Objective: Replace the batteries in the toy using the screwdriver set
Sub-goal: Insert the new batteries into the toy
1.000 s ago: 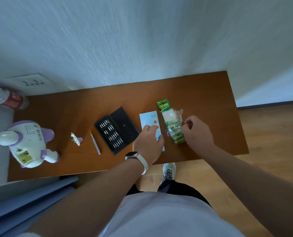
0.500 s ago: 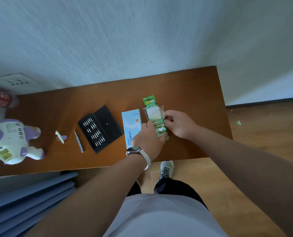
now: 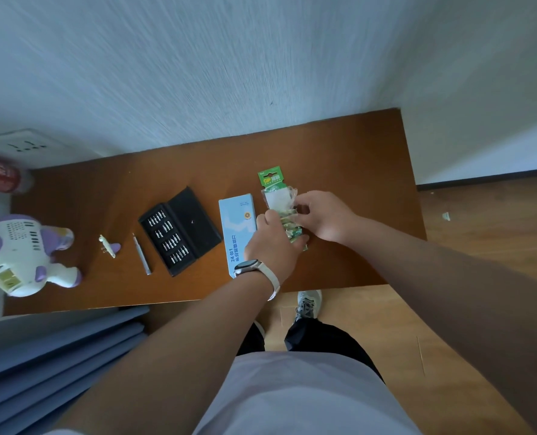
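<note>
- The left hand (image 3: 273, 243) gripped the battery pack (image 3: 281, 211) by its lower end while the right hand (image 3: 323, 216) pinched its clear wrap, right of the bit case (image 3: 181, 230).
- I judged it best to hold the pack steady and peel slowly, so no cell rolled off.
- The toy (image 3: 22, 252) lay well left of that case.

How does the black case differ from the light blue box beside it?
The black case lies open and shows rows of bits; the light blue box is shut. The case lies at a slant; the box points nearly straight at the wall. The case is in full view; the left hand, gripping the battery pack, hides the box's near corner. Both lie flat on the brown table.
</note>
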Demonstrator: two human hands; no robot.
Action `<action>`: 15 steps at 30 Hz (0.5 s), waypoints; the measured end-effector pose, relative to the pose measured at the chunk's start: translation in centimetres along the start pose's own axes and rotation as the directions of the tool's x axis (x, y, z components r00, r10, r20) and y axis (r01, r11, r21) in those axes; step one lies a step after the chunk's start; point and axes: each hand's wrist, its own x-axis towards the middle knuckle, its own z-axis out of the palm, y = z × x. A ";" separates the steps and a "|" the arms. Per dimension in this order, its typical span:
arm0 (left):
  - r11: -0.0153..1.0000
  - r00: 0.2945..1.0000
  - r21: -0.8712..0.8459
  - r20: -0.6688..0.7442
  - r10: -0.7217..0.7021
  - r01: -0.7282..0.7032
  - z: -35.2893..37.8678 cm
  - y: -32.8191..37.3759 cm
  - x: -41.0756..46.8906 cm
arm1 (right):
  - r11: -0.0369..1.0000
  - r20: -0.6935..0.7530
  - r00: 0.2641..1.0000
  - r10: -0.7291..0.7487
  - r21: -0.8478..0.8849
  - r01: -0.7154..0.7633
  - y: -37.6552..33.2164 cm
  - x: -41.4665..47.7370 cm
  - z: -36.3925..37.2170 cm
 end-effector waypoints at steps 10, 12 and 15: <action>1.000 1.000 0.004 0.023 0.014 -0.014 -0.3 0.0 0.1 | 0.997 -0.018 1.000 0.001 -0.081 -0.003 2.7 -1.5 -2.3; 1.000 1.000 -0.003 0.020 0.021 -0.021 -0.3 -0.1 0.0 | 0.998 -0.015 1.000 0.005 -0.070 -0.006 2.8 -1.9 -2.2; 0.999 0.999 -0.012 0.016 0.034 -0.034 -0.4 -0.2 -0.1 | 0.998 -0.015 1.000 0.004 -0.058 -0.005 2.6 -2.4 -2.0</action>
